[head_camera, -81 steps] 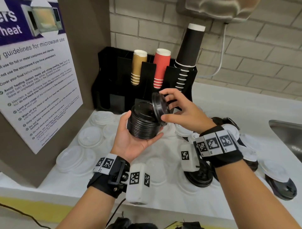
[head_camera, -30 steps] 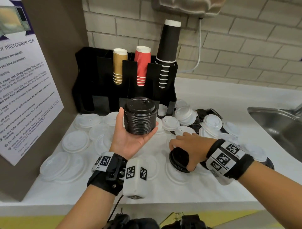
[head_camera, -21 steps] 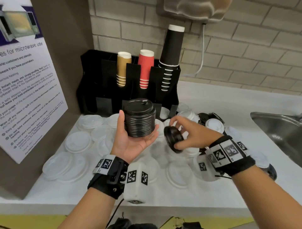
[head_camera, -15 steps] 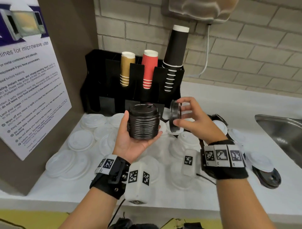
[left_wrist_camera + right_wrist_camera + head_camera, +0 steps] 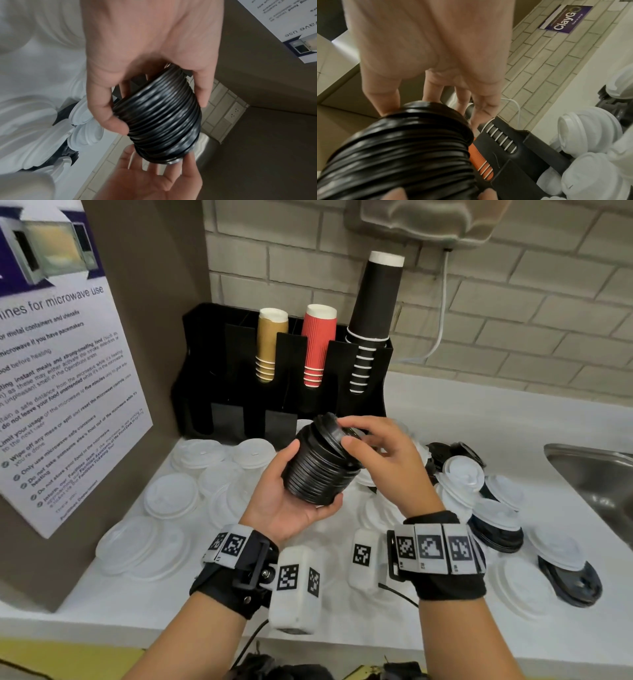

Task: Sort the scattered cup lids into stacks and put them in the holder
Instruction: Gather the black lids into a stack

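My left hand point(image 5: 291, 505) grips a tall stack of black lids point(image 5: 320, 470) from below and the side, tipped to the right above the counter. My right hand point(image 5: 363, 446) pinches one more black lid point(image 5: 331, 429) by its rim and holds it tilted on the stack's top. In the left wrist view the stack point(image 5: 163, 115) lies between thumb and fingers, with the right hand's fingers point(image 5: 188, 167) at its far end. White lids point(image 5: 171, 498) lie scattered over the counter. Behind stands the black holder point(image 5: 205, 364).
Gold point(image 5: 269, 347), red point(image 5: 317, 344) and black cups point(image 5: 373, 302) fill the holder's upper slots. More white and black lids point(image 5: 496, 529) are piled at the right. A steel sink point(image 5: 599, 477) is at the far right, a poster panel point(image 5: 51, 371) at the left.
My right hand picked a black lid off the counter, carried it up and left, and now holds it on the stack's top. The left hand tipped the stack toward it.
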`<state>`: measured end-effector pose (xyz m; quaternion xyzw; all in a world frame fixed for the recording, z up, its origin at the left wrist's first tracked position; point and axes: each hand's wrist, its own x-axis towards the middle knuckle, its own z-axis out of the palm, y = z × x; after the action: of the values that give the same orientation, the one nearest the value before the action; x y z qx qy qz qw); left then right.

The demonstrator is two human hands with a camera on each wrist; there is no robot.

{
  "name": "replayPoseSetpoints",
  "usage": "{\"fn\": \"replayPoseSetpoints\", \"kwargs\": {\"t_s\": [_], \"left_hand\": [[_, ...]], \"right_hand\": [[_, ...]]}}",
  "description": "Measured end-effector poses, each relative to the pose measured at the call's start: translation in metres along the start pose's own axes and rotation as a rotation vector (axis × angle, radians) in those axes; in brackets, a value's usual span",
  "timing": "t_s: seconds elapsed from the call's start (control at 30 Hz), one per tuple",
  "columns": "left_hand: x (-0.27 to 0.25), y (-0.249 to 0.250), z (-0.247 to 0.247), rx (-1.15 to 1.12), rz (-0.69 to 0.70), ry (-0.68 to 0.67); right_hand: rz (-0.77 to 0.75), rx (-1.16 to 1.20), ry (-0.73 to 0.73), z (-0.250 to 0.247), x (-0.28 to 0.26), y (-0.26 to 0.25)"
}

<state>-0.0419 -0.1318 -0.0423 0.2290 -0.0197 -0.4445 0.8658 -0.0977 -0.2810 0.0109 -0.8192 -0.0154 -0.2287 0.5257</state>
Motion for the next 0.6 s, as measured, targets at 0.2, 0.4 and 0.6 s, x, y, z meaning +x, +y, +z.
{"fn": "replayPoseSetpoints", "kwargs": {"t_s": [0.2, 0.4, 0.6], "left_hand": [[0.006, 0.003, -0.001, 0.009, -0.007, -0.004], [0.012, 0.005, -0.001, 0.016, 0.001, -0.029], [0.013, 0.008, -0.002, 0.013, 0.02, -0.028]], "right_hand": [[-0.06, -0.045, -0.031, 0.001, 0.005, -0.003], [-0.056, -0.043, -0.027, 0.003, 0.01, -0.003], [-0.05, -0.08, -0.06, 0.004, 0.013, 0.002]]}}
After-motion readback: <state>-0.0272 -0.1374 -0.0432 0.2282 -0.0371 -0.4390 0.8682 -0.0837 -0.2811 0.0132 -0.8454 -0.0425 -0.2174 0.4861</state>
